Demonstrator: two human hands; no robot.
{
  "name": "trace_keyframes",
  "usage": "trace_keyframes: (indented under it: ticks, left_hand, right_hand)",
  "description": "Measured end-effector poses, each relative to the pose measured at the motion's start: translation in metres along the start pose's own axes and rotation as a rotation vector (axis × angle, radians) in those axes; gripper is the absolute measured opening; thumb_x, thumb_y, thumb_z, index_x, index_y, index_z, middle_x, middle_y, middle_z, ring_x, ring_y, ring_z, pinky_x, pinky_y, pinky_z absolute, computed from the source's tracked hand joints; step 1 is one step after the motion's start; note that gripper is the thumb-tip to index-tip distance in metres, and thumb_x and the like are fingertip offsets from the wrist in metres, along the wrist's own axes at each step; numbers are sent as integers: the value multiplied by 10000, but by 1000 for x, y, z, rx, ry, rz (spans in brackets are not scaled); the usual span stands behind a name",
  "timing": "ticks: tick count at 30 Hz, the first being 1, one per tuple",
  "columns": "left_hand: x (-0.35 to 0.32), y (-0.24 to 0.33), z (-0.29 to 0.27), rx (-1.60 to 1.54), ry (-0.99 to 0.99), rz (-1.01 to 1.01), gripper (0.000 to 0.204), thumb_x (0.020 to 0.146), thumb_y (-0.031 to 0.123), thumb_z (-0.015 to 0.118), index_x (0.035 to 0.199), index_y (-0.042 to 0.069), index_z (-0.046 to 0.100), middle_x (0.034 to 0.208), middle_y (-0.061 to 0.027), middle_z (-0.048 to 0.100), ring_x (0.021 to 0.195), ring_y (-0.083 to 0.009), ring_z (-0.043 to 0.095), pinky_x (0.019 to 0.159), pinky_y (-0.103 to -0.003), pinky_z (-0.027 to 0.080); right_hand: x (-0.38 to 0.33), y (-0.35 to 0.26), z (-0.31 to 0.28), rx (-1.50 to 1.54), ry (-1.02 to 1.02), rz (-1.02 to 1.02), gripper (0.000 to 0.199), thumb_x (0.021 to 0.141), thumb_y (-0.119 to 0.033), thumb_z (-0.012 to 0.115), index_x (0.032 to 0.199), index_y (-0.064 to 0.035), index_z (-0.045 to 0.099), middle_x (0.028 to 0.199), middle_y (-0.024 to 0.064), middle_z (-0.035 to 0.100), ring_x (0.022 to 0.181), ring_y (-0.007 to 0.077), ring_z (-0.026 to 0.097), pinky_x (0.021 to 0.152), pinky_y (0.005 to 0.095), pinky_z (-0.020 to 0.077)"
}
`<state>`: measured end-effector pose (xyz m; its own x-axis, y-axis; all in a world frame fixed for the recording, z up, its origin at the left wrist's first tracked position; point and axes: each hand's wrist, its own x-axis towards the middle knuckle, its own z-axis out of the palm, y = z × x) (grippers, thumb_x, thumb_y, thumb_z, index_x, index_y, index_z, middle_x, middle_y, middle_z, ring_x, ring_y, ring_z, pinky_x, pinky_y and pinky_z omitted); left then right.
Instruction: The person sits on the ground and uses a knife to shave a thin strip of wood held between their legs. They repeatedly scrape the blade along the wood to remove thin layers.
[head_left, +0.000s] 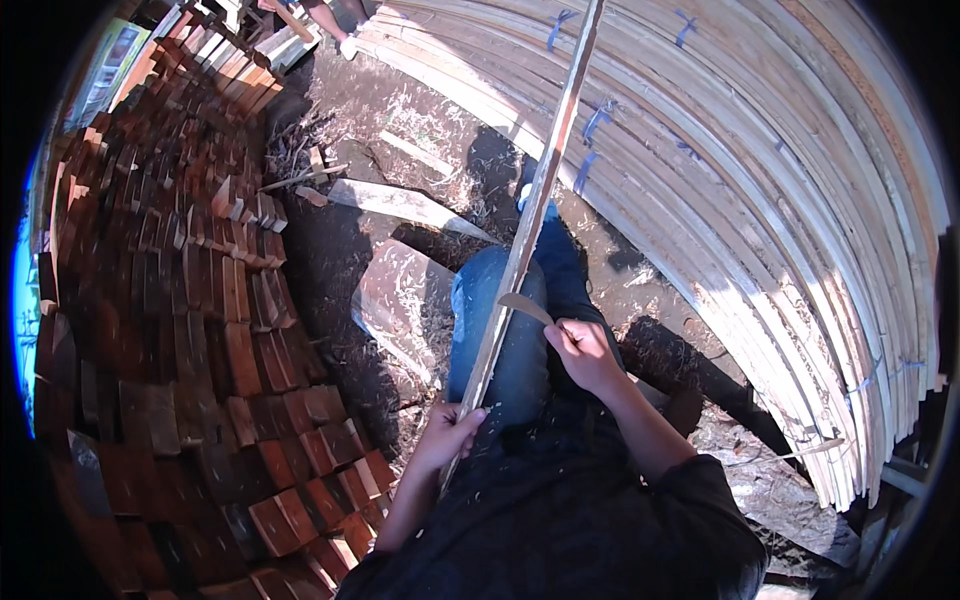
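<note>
A long, narrow wooden strip (537,192) runs slantwise over my jeans-clad leg, from close to my body up past the far edge of the view. My left hand (449,434) is closed around its near end, thumb on top. In my right hand (583,352) is a curved knife (526,306), its handle hidden inside the closed fingers. The flat blade points left, and its tip end lies against or just over the strip, above my knee (500,290). Small pale shavings lie on my dark clothing and my leg.
Stacked reddish-brown wood blocks (200,370) fill the left side. Long pale wooden strips (740,190), tied in bundles with blue bands, lie along the right. Shavings, a flat board (410,207) and scraps litter the ground between. Part of another person's leg and foot (348,47) shows at the top.
</note>
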<state>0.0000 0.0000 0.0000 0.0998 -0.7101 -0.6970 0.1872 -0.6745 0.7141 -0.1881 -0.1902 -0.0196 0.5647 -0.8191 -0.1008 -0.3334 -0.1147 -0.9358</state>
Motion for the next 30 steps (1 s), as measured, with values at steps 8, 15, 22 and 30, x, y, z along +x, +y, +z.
trace_keyframes:
  ticks: [8,15,22,30]
  left_hand:
    - [-2,-17,30,316,402,402,283,845,236,675,871,-44,641,568,-72,582,535,-105,537,501,-314,430]
    - [-3,-7,26,465,485,308,300,872,255,624,930,-40,633,537,-164,535,470,-231,556,479,-354,419]
    - [0,-11,23,430,436,321,291,871,258,622,876,-33,629,546,-174,541,461,-248,545,467,-369,402]
    - [-2,-5,24,499,460,328,382,818,305,702,674,-13,545,539,-177,519,491,-321,556,462,-372,401]
  right_hand:
    - [-4,17,6,67,83,-104,359,883,-171,607,624,14,440,505,131,365,415,221,340,436,342,291]
    - [3,8,-3,-242,88,-218,333,837,-228,669,640,-28,488,507,123,465,437,277,509,428,364,384]
    - [27,-21,-14,-657,39,-272,434,799,-425,674,612,-64,522,543,110,573,508,291,608,451,369,481]
    - [30,-41,-24,-863,-54,-268,423,766,-403,707,608,-61,515,557,110,564,499,286,592,449,364,459]
